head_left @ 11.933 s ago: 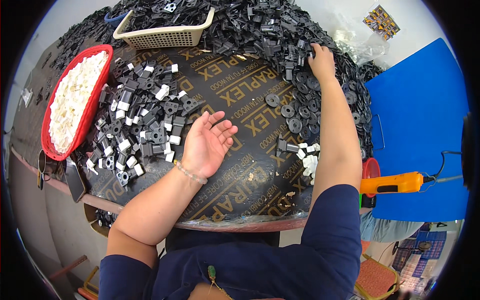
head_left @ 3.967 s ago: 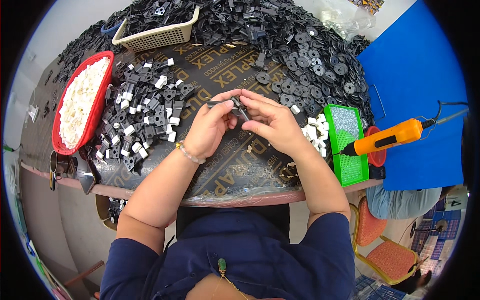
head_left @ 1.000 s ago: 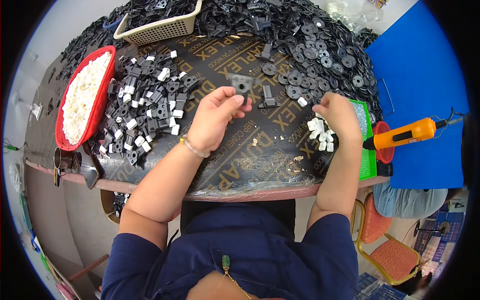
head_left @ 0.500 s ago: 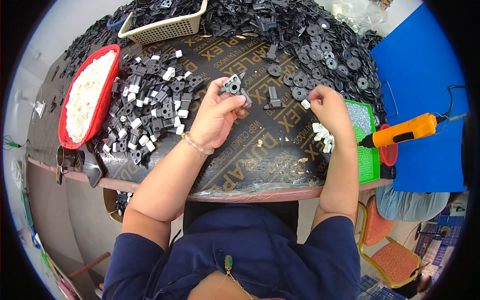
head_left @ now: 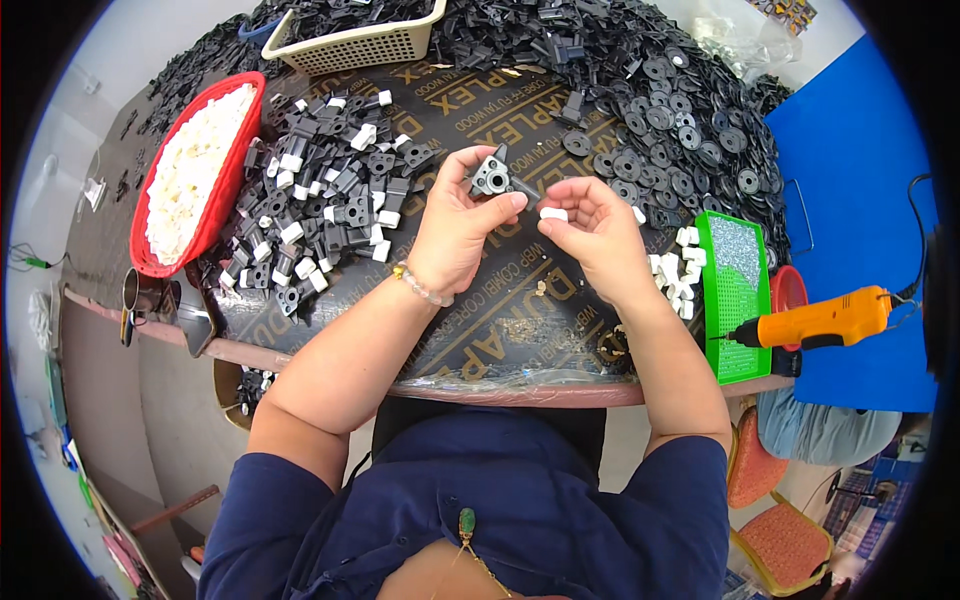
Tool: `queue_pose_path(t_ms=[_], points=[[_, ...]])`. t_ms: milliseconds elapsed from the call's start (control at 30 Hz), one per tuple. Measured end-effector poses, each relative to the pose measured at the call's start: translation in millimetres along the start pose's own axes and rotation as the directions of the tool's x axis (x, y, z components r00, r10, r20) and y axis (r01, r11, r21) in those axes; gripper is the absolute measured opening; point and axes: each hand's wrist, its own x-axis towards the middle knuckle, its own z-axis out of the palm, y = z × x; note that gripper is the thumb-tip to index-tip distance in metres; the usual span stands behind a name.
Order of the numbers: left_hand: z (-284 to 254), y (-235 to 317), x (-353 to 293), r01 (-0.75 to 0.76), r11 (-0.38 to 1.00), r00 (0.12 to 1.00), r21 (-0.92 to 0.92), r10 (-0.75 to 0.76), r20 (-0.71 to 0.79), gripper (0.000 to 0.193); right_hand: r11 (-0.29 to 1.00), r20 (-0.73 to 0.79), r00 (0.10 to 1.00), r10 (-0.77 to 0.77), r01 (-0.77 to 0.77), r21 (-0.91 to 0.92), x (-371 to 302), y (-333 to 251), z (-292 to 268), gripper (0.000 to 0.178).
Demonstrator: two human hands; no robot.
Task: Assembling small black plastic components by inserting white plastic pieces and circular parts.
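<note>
My left hand [head_left: 462, 215] is closed around a black plastic bracket [head_left: 492, 178] with a round hole in its raised face and a stem pointing right. Close by on the right, my right hand [head_left: 597, 232] pinches a small white plastic cap [head_left: 553, 214] between thumb and fingers. A narrow gap separates the cap from the stem's end. Beside my right wrist lies a small heap of white caps [head_left: 684, 272]. To the left of my left hand spreads a pile of black brackets [head_left: 352, 210], many with white caps on them.
A red basket [head_left: 258, 130] of white pieces stands at the left, a cream basket [head_left: 350, 55] of black parts at the back. Black discs [head_left: 655, 150] cover the right rear. A green tray [head_left: 762, 330] of small metal pieces and an orange electric screwdriver [head_left: 830, 318] are at the right.
My right hand has moved left from beside the white caps, bringing one cap close to the bracket. My left hand keeps the bracket. The whole view has shifted slightly.
</note>
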Motion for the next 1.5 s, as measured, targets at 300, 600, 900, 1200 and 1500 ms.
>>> queue_pose_path(t_ms=[300, 600, 900, 1200, 1500], points=[[4.4, 2.5, -3.4, -0.022, 0.999, 0.999, 0.037, 0.021, 0.031, 0.057, 0.996, -0.001, 0.997, 0.071, -0.071, 0.053, -0.8, -3.2, 1.0, 0.028], [0.0, 3.5, -2.5, -0.086, 0.965, 0.991, 0.248, 0.058, 0.117, 0.054, 0.989, 0.004, 0.997, 0.079, -0.079, 0.127, -7.0, -4.9, -0.3, 0.02], [3.9, 16.5, -6.8, 0.339, 0.915, 0.92, -0.219, -0.274, 0.281, 0.077, 0.955, 0.034, 0.963, -0.269, 0.262, 0.135, 0.4, -12.1, 11.7, 0.074], [-12.4, -0.4, 6.9, 0.307, 0.786, 0.934, -0.537, -0.139, 0.329, 0.059, 0.841, 0.292, 0.874, -0.389, 0.466, -0.274, 64.8, -66.6, 62.6, 0.074], [-46.9, -11.1, 23.7, 0.278, 0.795, 0.945, -0.539, -0.327, 0.005, 0.045, 0.617, 0.319, 0.842, -0.434, 0.537, -0.576, 153.7, -48.7, 112.8, 0.053]])
